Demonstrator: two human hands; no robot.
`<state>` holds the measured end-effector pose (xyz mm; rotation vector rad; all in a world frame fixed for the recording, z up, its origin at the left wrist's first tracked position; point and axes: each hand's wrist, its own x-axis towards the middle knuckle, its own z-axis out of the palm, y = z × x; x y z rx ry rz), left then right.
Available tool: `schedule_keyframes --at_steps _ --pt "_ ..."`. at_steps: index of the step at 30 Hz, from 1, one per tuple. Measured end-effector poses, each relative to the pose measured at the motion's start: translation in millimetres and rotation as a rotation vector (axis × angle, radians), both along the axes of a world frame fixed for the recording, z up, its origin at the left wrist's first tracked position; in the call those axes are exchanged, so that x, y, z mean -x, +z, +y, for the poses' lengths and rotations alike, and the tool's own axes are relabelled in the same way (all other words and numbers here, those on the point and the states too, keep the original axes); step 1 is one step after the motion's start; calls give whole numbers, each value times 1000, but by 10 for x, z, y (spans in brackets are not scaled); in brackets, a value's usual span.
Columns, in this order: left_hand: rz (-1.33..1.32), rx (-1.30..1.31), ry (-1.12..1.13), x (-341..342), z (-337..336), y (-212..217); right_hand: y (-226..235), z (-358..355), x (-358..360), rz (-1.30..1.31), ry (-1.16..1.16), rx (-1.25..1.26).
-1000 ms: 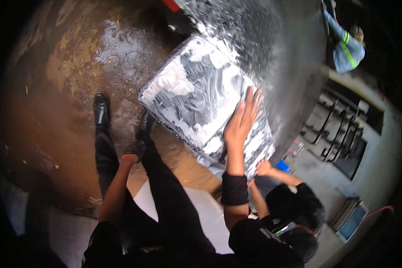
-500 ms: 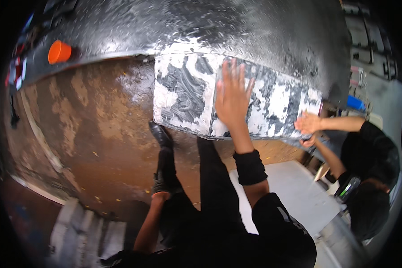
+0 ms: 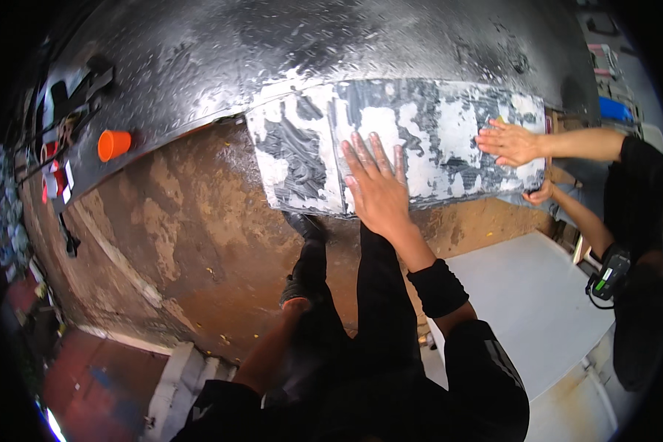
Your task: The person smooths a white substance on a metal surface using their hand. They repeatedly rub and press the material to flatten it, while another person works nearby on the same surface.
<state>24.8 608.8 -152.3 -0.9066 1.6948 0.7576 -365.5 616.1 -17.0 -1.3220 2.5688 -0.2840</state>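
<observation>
My bare right hand [image 3: 379,195] lies on a white panel [image 3: 460,121] smeared with black, its fingers spread and nothing in its grasp. The panel has a seam near the fingertips and rests along the near edge of a dark, textured metal table [image 3: 390,40]. My left hand [image 3: 293,289], in a dark glove with an orange cuff, rests against my left leg; its fingers are too dark to make out. At the panel's right part, another person's hand [image 3: 512,142] lies flat on the surface. That person's other hand [image 3: 541,193] is at its near right corner.
An orange cup [image 3: 114,145] stands on the table's left part. Below spreads a wet brown floor [image 3: 169,243]. A pale flat board [image 3: 527,295] lies to my right, beside the co-worker. Red and black items [image 3: 54,173] sit at the far left, and a blue object [image 3: 615,109] at the right.
My right hand has slid over the panel toward me. The co-worker's flat hand has moved farther from me and onto the panel. The whole view has shifted; my left hand stays at my leg.
</observation>
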Motion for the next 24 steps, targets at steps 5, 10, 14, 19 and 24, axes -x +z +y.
schedule_keyframes --at_steps 5,10,14,19,24 --pt "-68 13 129 421 -69 164 57 -550 434 60 273 174" --pt "-65 70 185 113 113 -218 -162 -1348 662 157 811 -72" --pt "39 177 307 227 216 -8 -241 -1275 562 168 859 -52" --pt "-49 166 427 453 226 313 -155 -1245 473 71 990 -150" --pt "-68 119 418 528 221 369 -262 -1688 395 111 1069 -228"
